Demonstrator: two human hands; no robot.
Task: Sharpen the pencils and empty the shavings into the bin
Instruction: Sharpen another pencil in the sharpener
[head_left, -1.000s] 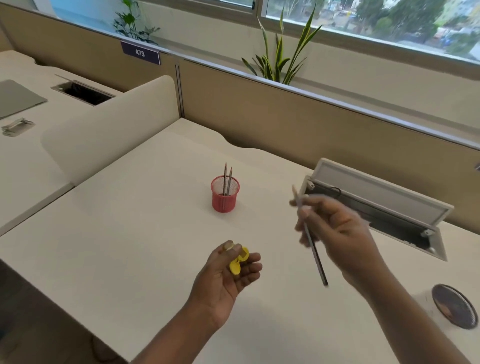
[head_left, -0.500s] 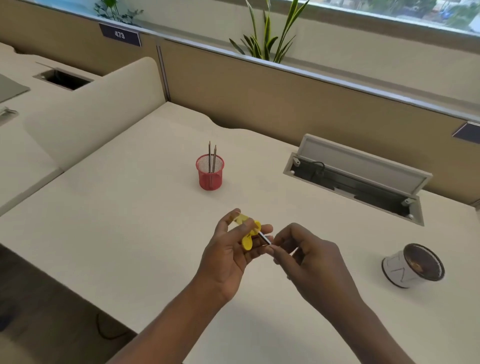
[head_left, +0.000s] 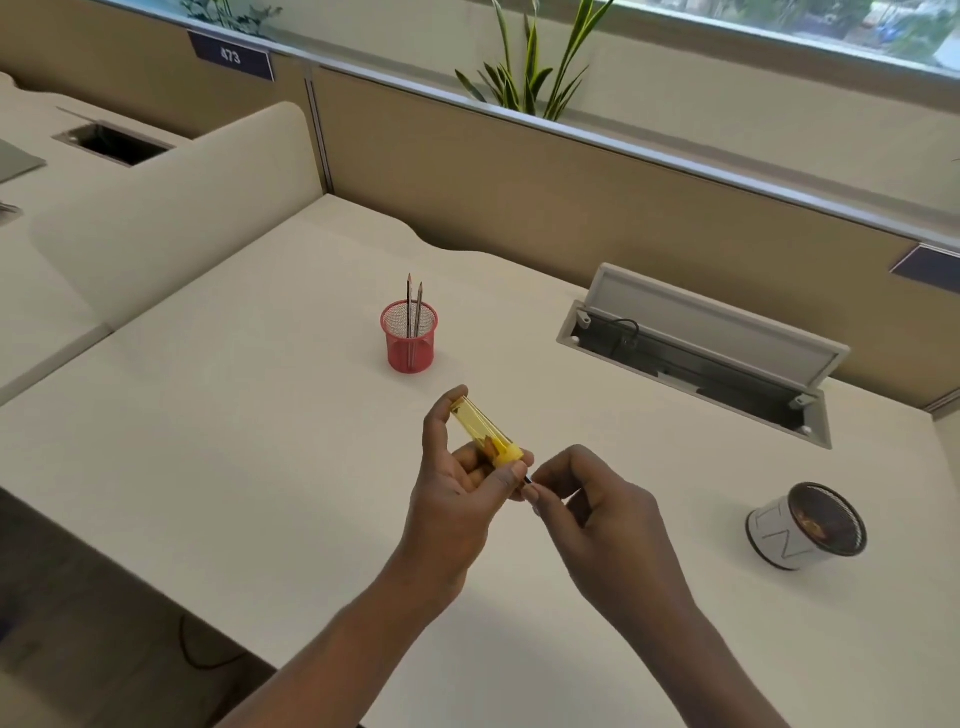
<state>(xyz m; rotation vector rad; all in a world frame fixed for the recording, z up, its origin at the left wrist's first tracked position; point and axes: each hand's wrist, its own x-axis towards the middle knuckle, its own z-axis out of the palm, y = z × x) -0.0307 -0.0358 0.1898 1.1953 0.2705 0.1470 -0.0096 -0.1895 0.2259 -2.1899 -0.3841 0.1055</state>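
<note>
Here left fingers (head_left: 440, 418) grip the sharpener (head_left: 480, 432); right fingers (head_left: 546, 500) pinch the pencil (head_left: 528, 479) at its cap.

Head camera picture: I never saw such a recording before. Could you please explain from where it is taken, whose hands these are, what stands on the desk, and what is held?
No machine here: a person wears one camera on the head, looking down at their own hands. The left hand holds a yellow sharpener. The right hand pinches a pencil, mostly hidden, at the sharpener's opening. On the desk stand a red mesh cup with two pencils and, to the right, a small white bin. Behind is an open cable hatch.
</note>
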